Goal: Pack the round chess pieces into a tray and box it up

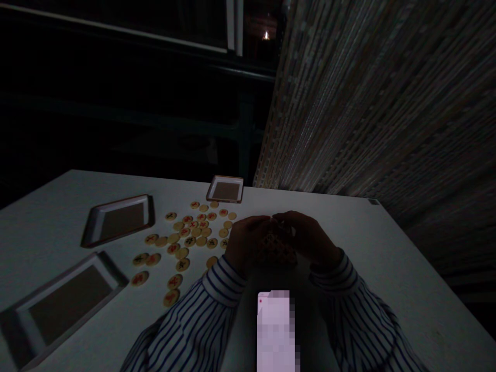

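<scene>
My left hand (248,240) and my right hand (310,237) meet over a dark brown object with a lattice-like pattern (275,250) on the table. Both hands have curled fingers, their tips close together at the object's top. A small pale spot shows between the fingertips, too dark to name. To the left of my left hand lie several round xiangqi pieces (189,241), some with red or black characters and some plain. A lit phone (276,333) is below my hands, between my striped sleeves.
The white table (387,279) carries three brown-rimmed rectangular trays: a near-left tray (72,305), a left tray (118,219) and a far tray (225,190). Behind the table hangs a string curtain (329,103) on the right. The room is dark, with a window frame (234,28) beyond.
</scene>
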The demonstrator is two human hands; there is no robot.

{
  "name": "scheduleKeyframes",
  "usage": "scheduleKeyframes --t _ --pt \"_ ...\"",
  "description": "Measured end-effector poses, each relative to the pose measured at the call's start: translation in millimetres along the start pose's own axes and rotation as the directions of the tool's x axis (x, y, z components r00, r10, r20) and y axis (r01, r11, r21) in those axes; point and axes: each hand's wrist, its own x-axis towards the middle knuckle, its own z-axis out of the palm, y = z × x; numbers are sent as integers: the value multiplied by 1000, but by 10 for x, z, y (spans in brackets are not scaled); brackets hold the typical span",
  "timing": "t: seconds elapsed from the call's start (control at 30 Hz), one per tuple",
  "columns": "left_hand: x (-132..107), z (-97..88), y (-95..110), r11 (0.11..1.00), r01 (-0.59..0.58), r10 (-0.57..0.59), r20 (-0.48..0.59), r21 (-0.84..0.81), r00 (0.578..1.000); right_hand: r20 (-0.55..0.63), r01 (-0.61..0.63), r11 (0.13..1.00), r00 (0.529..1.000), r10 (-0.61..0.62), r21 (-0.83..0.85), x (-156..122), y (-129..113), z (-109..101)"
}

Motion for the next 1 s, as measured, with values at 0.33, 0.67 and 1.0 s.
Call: scheduleKeyframes --t 0.33,0.67,1.0 --pt "91 -84 -66 999 -12 13 -21 53 1000 14 -15 1000 1000 15 -10 0 186 37" --pt "139 -295 -168 763 -189 137 131 618 982 154 -27 992 987 46 -123 -20 339 84" --pt "129 -313 -169 708 -221 98 216 671 971 411 -21 917 890 198 -398 41 234 44"
